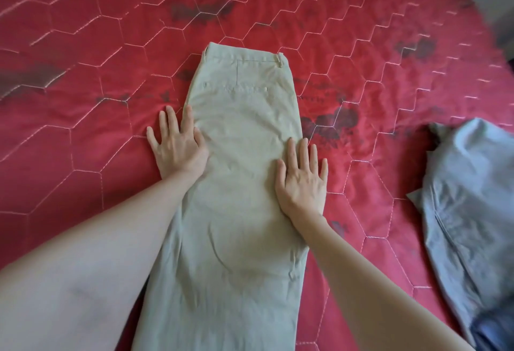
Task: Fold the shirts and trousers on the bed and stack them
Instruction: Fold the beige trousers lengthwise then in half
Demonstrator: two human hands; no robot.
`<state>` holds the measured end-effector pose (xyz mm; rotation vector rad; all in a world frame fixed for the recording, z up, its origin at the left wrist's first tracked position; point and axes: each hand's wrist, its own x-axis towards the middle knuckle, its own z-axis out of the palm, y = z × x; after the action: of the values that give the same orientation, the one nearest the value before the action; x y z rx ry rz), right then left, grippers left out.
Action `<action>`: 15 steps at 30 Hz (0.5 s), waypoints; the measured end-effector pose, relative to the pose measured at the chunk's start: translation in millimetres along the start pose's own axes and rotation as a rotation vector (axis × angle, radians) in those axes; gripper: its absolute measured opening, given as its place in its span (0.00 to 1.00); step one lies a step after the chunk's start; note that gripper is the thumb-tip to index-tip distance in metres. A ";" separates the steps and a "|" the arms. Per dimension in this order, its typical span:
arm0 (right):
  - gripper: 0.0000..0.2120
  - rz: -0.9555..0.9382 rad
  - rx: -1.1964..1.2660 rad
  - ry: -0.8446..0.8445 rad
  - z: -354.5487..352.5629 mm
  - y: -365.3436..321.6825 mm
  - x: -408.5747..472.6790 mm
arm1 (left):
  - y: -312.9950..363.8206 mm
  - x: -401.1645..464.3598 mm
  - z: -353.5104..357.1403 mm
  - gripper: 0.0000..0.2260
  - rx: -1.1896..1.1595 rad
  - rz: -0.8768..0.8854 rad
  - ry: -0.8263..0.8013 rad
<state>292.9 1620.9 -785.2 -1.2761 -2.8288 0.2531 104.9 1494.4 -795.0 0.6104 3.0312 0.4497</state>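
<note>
a pair of beige trousers [239, 183] lies flat down the middle of the red quilted bed [83, 58], folded lengthwise, waistband toward the far edge and legs running off the near edge. the left hand [178, 142] presses flat on the trousers' left edge, the right hand [303, 181] flat on their right edge, fingers spread. a crumpled grey-blue garment [470, 211] lies near the bed's right edge, apart from the trousers.

Both forearms are bare, the hands [178, 144] without rings or sleeves.
</note>
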 end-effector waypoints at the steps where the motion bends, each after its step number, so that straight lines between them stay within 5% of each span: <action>1: 0.27 0.000 0.009 0.011 0.4 1.5 0.2 | -0.6 0.6 -2.6 0.24 -0.018 0.001 -0.023; 8: 0.26 -0.051 -0.045 0.109 -4.5 -2.6 -3.9 | -2.8 -14.1 -31.4 0.33 -0.032 0.049 -0.222; 12: 0.26 -0.066 -0.188 0.070 -15.9 -10.4 -9.9 | 3.2 -61.9 -49.3 0.28 0.223 0.445 -0.127; 15: 0.25 -0.034 -0.059 0.060 -17.3 -37.8 -35.2 | 18.5 -95.3 -51.3 0.24 0.228 0.529 -0.244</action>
<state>289.8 1572.3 -760.7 -1.2224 -2.8246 0.1288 196.2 1460.2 -744.4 1.3782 2.6773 0.0212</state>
